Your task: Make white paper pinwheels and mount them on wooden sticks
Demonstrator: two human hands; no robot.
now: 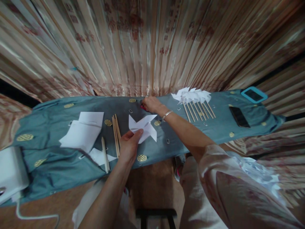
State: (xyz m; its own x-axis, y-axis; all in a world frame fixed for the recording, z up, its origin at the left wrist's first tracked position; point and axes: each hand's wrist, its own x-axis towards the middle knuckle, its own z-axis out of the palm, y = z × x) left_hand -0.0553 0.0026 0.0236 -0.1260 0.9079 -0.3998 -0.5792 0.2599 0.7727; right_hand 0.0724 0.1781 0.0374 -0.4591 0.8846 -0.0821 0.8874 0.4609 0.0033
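Observation:
My left hand (130, 144) pinches a white folded paper pinwheel (144, 126) and holds it over the blue-grey cloth-covered board (57, 171). Farther back, at the board's far edge, my right hand (150, 103) is closed on a small red thing (143, 108) that I cannot make out. It wears a silver bracelet (166, 114) at the wrist. Just left of my left hand lies a bundle of wooden sticks (116, 133).
White paper sheets (82, 133) and a pale pen-like tool (105, 154) lie at the left. Several finished pinwheels on sticks (194, 100) lie at the right, then a dark phone (239, 116) and a teal-framed item (254, 94). A curtain hangs behind. A white object (10, 173) sits far left.

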